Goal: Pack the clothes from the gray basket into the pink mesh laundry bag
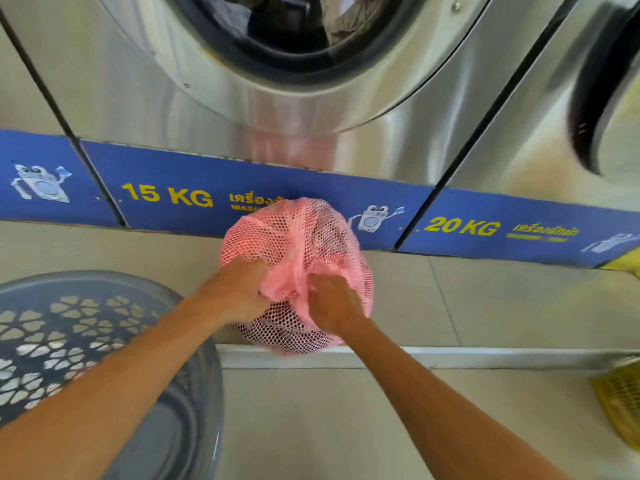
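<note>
The pink mesh laundry bag [294, 237] sits bulging on the tiled step in front of the 15 KG washer, with dark clothes showing through the mesh. My left hand [235, 289] grips the bunched pink fabric at the bag's mouth from the left. My right hand [334, 303] grips the same gathered mouth from the right. The gray basket [194, 393] stands on the floor at the lower left, under my left forearm; no clothes show inside it.
A steel washing machine [311, 109] stands right behind the bag, door open, laundry inside its drum. A second washer with its door [599, 98] swung open is at the right. A yellow basket [620, 400] sits at the right edge. A step edge [450, 356] crosses the floor.
</note>
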The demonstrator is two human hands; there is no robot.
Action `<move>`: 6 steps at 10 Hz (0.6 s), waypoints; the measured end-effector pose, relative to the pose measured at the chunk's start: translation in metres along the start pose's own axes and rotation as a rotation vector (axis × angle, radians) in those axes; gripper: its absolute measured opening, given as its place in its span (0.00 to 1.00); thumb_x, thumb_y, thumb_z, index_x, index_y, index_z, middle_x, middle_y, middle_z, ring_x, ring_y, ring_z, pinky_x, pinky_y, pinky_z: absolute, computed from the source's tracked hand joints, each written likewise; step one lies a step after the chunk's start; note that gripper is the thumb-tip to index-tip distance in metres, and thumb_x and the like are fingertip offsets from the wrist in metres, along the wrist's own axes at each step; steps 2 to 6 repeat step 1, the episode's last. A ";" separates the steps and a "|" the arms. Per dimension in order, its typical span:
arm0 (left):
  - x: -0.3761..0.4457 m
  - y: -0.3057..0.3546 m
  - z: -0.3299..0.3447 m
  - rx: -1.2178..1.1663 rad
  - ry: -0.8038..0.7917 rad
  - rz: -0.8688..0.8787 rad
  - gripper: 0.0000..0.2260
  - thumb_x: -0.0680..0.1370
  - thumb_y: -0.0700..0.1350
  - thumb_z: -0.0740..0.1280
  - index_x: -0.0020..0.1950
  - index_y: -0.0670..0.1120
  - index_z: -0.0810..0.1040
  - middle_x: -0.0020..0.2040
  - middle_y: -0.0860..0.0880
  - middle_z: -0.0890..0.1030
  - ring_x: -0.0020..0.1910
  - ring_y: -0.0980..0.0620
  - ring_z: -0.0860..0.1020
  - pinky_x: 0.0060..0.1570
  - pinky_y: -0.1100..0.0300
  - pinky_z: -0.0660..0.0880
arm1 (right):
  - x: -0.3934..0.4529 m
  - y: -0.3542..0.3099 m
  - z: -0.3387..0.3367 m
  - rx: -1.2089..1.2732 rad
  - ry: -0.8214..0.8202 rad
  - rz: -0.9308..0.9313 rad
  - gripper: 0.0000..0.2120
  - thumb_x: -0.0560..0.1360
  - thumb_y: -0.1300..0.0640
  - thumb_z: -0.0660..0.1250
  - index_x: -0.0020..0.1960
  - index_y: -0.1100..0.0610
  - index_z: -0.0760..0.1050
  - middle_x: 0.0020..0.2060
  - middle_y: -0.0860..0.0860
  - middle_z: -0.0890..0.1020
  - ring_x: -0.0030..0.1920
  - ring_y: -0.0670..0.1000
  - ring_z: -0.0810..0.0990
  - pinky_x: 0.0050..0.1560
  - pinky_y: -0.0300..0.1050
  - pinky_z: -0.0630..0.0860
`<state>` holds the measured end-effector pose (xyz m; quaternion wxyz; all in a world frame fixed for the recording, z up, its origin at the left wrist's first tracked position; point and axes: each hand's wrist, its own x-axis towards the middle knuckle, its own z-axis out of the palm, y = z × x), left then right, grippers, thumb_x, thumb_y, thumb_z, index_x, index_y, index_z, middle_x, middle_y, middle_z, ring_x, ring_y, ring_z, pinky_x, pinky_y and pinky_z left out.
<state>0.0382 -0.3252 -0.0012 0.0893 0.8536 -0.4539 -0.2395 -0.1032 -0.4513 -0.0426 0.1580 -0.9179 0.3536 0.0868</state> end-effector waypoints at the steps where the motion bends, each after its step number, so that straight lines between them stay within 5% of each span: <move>1: -0.025 0.018 -0.037 -0.044 -0.067 -0.039 0.20 0.72 0.53 0.68 0.63 0.51 0.75 0.58 0.47 0.77 0.54 0.45 0.78 0.52 0.47 0.78 | -0.010 -0.013 -0.053 0.015 -0.058 0.047 0.19 0.82 0.56 0.62 0.72 0.50 0.75 0.67 0.53 0.80 0.67 0.59 0.77 0.65 0.57 0.77; 6: -0.025 0.018 -0.037 -0.044 -0.067 -0.039 0.20 0.72 0.53 0.68 0.63 0.51 0.75 0.58 0.47 0.77 0.54 0.45 0.78 0.52 0.47 0.78 | -0.010 -0.013 -0.053 0.015 -0.058 0.047 0.19 0.82 0.56 0.62 0.72 0.50 0.75 0.67 0.53 0.80 0.67 0.59 0.77 0.65 0.57 0.77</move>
